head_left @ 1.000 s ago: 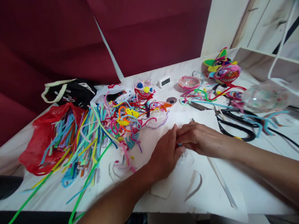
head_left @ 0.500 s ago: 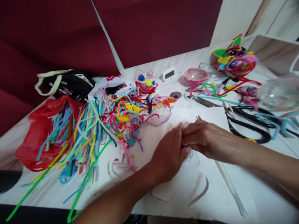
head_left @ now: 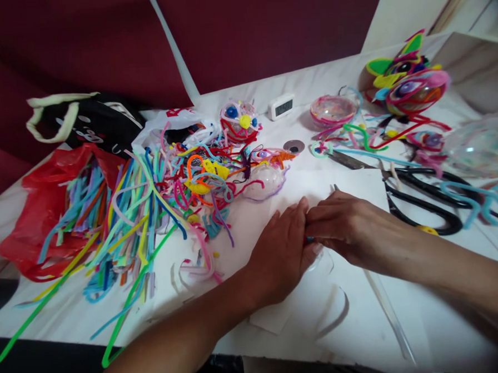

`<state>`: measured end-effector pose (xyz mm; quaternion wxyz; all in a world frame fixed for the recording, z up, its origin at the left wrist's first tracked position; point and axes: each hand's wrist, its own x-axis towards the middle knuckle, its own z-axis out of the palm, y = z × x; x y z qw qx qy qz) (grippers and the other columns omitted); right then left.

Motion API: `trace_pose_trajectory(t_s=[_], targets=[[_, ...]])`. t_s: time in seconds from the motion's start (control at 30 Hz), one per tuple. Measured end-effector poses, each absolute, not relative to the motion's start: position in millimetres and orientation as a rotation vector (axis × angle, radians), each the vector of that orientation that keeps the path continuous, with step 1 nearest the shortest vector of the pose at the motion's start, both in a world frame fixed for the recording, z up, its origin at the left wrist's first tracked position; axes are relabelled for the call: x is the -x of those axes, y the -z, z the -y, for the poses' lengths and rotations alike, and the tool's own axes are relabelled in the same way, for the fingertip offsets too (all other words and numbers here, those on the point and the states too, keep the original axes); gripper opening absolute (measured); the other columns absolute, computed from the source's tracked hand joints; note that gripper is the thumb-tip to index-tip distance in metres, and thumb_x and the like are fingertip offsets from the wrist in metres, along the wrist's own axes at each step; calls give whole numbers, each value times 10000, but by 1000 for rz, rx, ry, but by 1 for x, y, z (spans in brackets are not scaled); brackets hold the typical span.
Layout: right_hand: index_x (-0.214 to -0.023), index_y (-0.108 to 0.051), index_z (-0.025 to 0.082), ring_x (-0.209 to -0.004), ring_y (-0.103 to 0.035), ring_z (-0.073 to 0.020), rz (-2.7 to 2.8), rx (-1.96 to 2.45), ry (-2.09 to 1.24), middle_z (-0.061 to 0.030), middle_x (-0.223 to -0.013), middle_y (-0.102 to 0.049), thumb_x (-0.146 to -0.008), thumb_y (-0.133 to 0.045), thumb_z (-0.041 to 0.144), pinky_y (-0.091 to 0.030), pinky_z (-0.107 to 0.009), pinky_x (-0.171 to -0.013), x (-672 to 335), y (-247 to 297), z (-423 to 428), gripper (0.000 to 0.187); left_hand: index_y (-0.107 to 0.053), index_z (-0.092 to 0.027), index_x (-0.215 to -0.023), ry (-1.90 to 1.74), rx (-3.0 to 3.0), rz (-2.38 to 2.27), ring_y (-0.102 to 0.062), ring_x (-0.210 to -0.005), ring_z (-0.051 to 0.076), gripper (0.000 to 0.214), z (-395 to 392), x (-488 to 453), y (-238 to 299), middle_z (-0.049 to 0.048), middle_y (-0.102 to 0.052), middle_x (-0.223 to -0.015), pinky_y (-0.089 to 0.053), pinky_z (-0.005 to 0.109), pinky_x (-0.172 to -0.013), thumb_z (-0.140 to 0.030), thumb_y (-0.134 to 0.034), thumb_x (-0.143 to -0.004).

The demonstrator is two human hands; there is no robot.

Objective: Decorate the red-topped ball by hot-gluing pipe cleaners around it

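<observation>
My left hand and my right hand meet over the white board, fingers closed around something small that they mostly hide. A speck of blue shows between them. Just below my left thumb, a clear plastic piece sticks out; I cannot tell how it joins what is held. Beneath the hands lies a white board with a thin curved strip on it. A clear plastic ball edged with purple pipe cleaner rests beyond my left hand.
Pipe cleaners spill from a red plastic bag at left. Large black-handled scissors lie at right, near a clear bowl. Decorated balls, a white digital timer and a black bag stand at the back.
The camera view has shifted slightly, so the items at the sides sit farther outward. My two hands stay pressed together in nearly the same pose.
</observation>
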<state>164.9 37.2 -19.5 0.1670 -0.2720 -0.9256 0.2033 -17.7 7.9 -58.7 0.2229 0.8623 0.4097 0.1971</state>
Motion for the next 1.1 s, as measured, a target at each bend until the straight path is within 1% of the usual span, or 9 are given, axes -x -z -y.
trace_pose_trajectory(t_s=[0.17, 0.33, 0.47, 0.57, 0.73, 0.83, 0.93, 1.03, 1.1], targets=[[-738, -676, 213, -868, -632, -174, 2652, 814, -549, -8, -892, -699, -885, -536, 146, -350, -345, -737, -164, 17, -36, 214, -195, -137, -1421, -531, -2360, -1113, -276, -1401, 296, 563, -8, 17, 58, 181, -300, -1500, -234, 559, -1140, -392, -390, -958], [-815, -706, 225, -856, -634, -176, 2665, 826, -539, -28, -883, -704, -869, -535, 120, -364, -338, -759, -164, 15, -36, 208, -233, -164, -1410, -531, -2318, -1089, -276, -1398, 299, 535, -9, 17, 55, 163, -322, -1490, -227, 578, -1131, -376, -400, -947], [-799, -708, 229, -855, -636, -174, 2651, 806, -551, -26, -888, -705, -856, -541, 113, -382, -329, -782, -165, 14, -36, 211, -148, -131, -1444, -519, -2359, -1047, -262, -1401, 297, 641, -9, 20, 55, 186, -278, -1506, -216, 571, -1136, -360, -436, -918], [-784, -702, 230, -856, -638, -172, 2655, 788, -551, -24, -883, -708, -844, -537, 94, -390, -319, -778, -166, 14, -37, 222, -71, -110, -1462, -527, -2419, -1006, -235, -1412, 297, 691, -10, 24, 57, 203, -242, -1516, -187, 574, -1143, -338, -417, -909], [-760, -689, 218, -872, -642, -172, 2680, 798, -548, -17, -871, -704, -830, -536, 89, -387, -323, -762, -166, 14, -37, 213, -1, -106, -1471, -561, -2476, -1010, -262, -1400, 304, 723, -6, 27, 62, 220, -262, -1499, -181, 586, -1141, -312, -401, -905], [-764, -683, 214, -916, -641, -180, 2689, 814, -562, -14, -912, -706, -824, -549, 91, -380, -335, -777, -166, 13, -37, 191, -31, -130, -1467, -588, -2447, -1016, -265, -1398, 313, 694, -4, 26, 63, 214, -259, -1501, -238, 591, -1122, -276, -407, -903], [-789, -685, 219, -936, -640, -183, 2682, 830, -574, -9, -957, -710, -823, -550, 84, -371, -345, -789, -165, 13, -36, 193, -123, -140, -1445, -608, -2400, -992, -280, -1392, 312, 630, -4, 23, 60, 198, -291, -1489, -287, 571, -1114, -233, -415, -895], [-792, -682, 214, -946, -639, -191, 2668, 847, -577, -12, -975, -711, -833, -543, 86, -356, -350, -776, -165, 14, -35, 194, -225, -116, -1403, -605, -2369, -1000, -290, -1386, 309, 565, -4, 21, 57, 192, -332, -1465, -297, 549, -1124, -202, -423, -881], [-774, -678, 210, -945, -640, -191, 2652, 851, -587, -9, -972, -710, -833, -545, 87, -355, -351, -786, -165, 14, -35, 191, -242, -86, -1393, -597, -2360, -1020, -290, -1385, 312, 559, -4, 20, 55, 207, -321, -1468, -296, 533, -1130, -199, -427, -877]])
